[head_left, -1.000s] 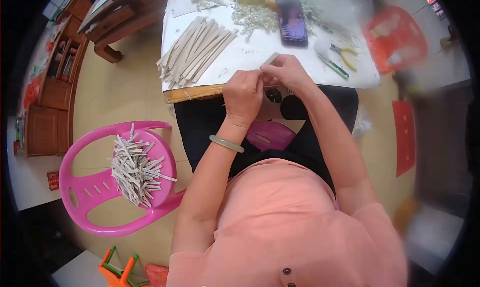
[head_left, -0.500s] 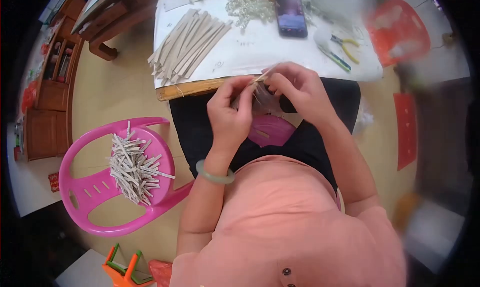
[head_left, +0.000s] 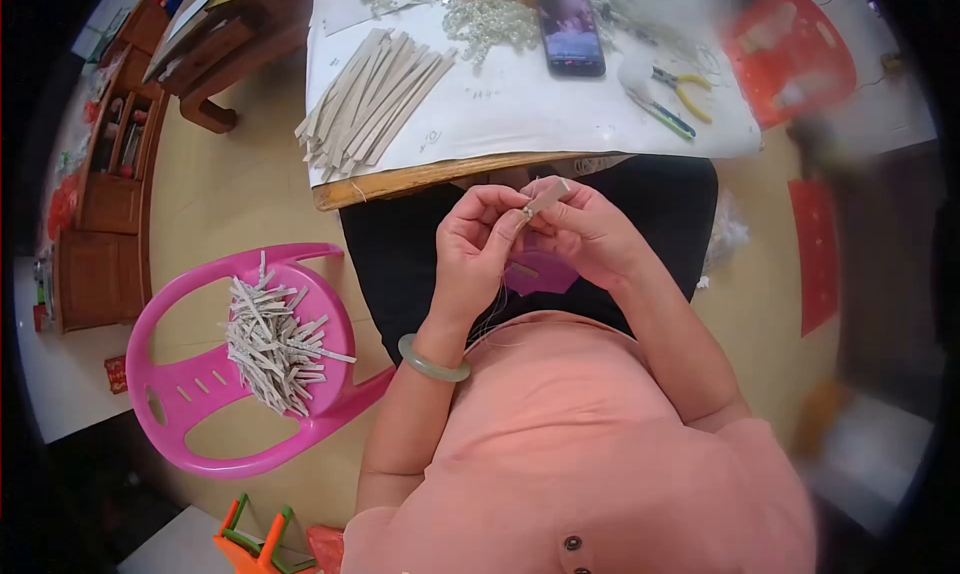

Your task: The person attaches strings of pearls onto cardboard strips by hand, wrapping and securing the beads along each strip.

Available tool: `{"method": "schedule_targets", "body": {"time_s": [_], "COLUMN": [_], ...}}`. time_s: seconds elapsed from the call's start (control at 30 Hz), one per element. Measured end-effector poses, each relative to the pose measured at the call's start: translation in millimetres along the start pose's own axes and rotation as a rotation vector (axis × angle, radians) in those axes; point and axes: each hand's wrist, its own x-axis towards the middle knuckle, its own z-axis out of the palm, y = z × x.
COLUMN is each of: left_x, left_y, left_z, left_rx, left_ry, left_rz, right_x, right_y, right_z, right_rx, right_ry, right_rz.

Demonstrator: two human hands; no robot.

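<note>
A short greyish strip, like cardboard (head_left: 548,197), is held over the lap, tilted up to the right. My left hand (head_left: 472,242) pinches its lower end between thumb and fingers; a pale bracelet (head_left: 433,360) circles that wrist. On the strip's other side, my right hand (head_left: 598,236) is closed with thumb and fingers against it. Fine clear threads (head_left: 497,309) trail below the fingers toward the shirt. What lies right at the pinch is too small to make out.
A pink chair (head_left: 180,444) at left bears a heap of short strips (head_left: 272,349). The paper-covered table (head_left: 500,129) holds long strips (head_left: 375,99), clear beaded strands (head_left: 485,24), a phone (head_left: 570,29), yellow-handled pliers (head_left: 690,96) and a green-edged cutter (head_left: 668,117). A red stool (head_left: 790,54) stands beyond.
Both hands have come down from the table edge toward the lap. The grey strip now shows plainly between them, and loose threads hang lower. The view has shifted slightly.
</note>
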Motion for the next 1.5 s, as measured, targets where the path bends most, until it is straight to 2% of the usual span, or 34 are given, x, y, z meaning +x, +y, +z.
{"method": "schedule_targets", "body": {"time_s": [0.07, 0.13, 0.17, 0.23, 0.3, 0.37, 0.43, 0.5, 0.57, 0.7, 0.83, 0.9, 1.0, 1.03, 1.1, 1.13, 1.2, 1.23, 1.3, 1.33, 1.5], "left_x": [-3, -6, -8, -12, -17, -12, -8, -7, -7, -10, -10, -11, -7, -7, -16, -13, -10, -10, -10, -10, -8], "left_y": [3, 10, 13, 19, 26, 26, 22, 13, 7, 7, 6, 9, 13, 16, 19, 18, 15, 16, 14, 14, 11], "left_z": [7, 9, 8, 15, 22, 15, 7, 10, 11, 11, 11, 13, 13, 16, 19, 14, 8, 8, 8, 8, 9], "left_rx": [-0.015, -0.027, -0.022, -0.021, 0.051, 0.060, 0.094, 0.115, 0.146, 0.224, 0.259, 0.271, 0.145, 0.145, 0.192, 0.187, 0.166, 0.180, 0.253, 0.321, 0.409], "left_ry": [0.005, 0.013, -0.023, -0.066, -0.116, -0.100, 0.017, 0.020, 0.008, -0.001, 0.022, -0.053, -0.107, -0.107, -0.062, -0.030, 0.003, 0.010, -0.025, -0.060, -0.036], "left_rz": [0.020, 0.046, 0.039, 0.029, 0.144, 0.153, 0.099, 0.146, 0.161, 0.123, 0.113, 0.116, 0.162, 0.167, 0.110, 0.120, 0.152, 0.153, 0.143, 0.134, 0.147], "right_x": [0, 2, 4, 14, 25, 19, 6, -6, -9, -5, -8, -9, 6, 14, 11, 8, -3, -8, -14, -12, -11], "right_y": [0, 4, 3, -3, -15, -21, -20, -11, -3, 1, 2, 9, -6, -19, -28, -24, -18, -15, -7, 1, 0], "right_z": [0, -8, -11, -21, -39, -40, -26, -19, -14, -11, -8, -10, -10, -17, -16, -14, -9, -8, -5, -10, -12], "right_rx": [0.053, -0.223, -0.226, -0.070, 0.086, 0.105, 0.017, -0.061, -0.098, -0.014, -0.030, 0.061, 0.158, 0.153, 0.187, 0.188, 0.044, 0.041, -0.068, -0.072, -0.092], "right_ry": [-0.071, -0.032, -0.033, 0.150, 0.168, 0.207, 0.199, 0.199, 0.094, 0.031, 0.064, -0.030, 0.097, 0.024, 0.066, 0.071, 0.289, 0.290, 0.155, 0.068, 0.081], "right_rz": [0.012, -0.149, -0.149, -0.100, -0.164, -0.177, -0.111, -0.056, -0.028, -0.070, -0.072, -0.134, -0.148, -0.239, -0.268, -0.263, -0.177, -0.177, -0.029, -0.082, -0.052]}}
